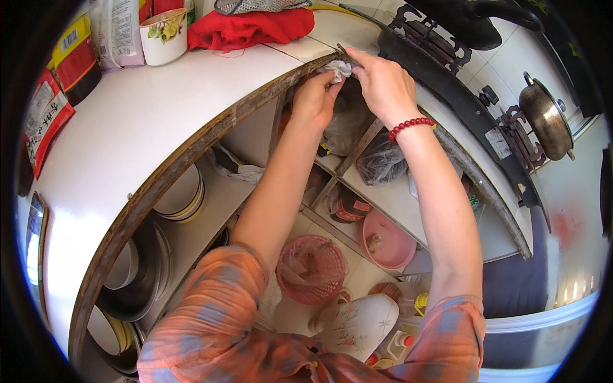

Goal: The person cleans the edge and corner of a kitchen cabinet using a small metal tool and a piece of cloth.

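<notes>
At the corner where the worn counter edge meets the black gas stove, both of my hands are close together. My left hand pinches a crumpled white tissue or cloth between thumb and fingers, against the underside of the edge. My right hand, a red bead bracelet at its wrist, has its index finger stretched onto the corner by a small thin dark piece. The thumb is beside the white wad; whether it touches is unclear. Nothing is seen held in this hand.
A red cloth and a floral cup stand on the counter. Open shelves below hold bowls, pans and bags. A wok and a lidded pot sit on the stove. On the floor are a pink basket and bottles.
</notes>
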`<state>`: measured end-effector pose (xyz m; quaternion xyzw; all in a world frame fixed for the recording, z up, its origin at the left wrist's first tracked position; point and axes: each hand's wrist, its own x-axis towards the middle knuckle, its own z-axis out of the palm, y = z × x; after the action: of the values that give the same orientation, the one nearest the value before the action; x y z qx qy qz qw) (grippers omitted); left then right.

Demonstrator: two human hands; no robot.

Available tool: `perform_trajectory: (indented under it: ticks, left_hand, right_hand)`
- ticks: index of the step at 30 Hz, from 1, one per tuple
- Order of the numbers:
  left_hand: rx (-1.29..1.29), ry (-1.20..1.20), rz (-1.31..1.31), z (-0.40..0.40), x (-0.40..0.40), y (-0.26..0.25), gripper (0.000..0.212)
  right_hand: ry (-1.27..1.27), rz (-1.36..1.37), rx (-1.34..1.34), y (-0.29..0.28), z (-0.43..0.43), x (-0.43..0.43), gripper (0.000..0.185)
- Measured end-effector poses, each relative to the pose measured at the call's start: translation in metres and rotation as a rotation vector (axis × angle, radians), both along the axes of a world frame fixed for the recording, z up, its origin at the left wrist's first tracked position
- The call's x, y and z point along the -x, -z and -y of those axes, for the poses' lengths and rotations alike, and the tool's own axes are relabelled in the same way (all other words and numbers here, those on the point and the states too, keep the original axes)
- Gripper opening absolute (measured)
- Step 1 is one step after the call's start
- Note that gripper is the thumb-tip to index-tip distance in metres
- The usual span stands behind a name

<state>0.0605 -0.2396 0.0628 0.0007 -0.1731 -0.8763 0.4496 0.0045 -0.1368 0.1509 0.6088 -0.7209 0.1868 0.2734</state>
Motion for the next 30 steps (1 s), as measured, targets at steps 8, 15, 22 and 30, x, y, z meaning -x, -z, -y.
perform_trajectory:
  ticks: [8,15,22,30]
  left_hand:
    - [0.039,-0.053,0.02,-0.002,0.002,0.005,0.025]
    - [0.068,-0.042,0.038,0.004,0.001,0.004,0.023]
    - [0.076,-0.036,0.038,0.009,0.0,0.011,0.021]
    - [0.111,0.003,0.062,0.0,-0.009,0.005,0.026]
  right_hand:
    - [-0.075,0.172,0.039,0.015,-0.004,0.011,0.033]
    - [-0.156,0.146,0.102,0.03,-0.008,0.009,0.034]
    - [-0.103,0.039,-0.084,0.02,-0.019,0.007,0.035]
    - [-0.031,0.267,0.024,0.023,-0.009,0.001,0.035]
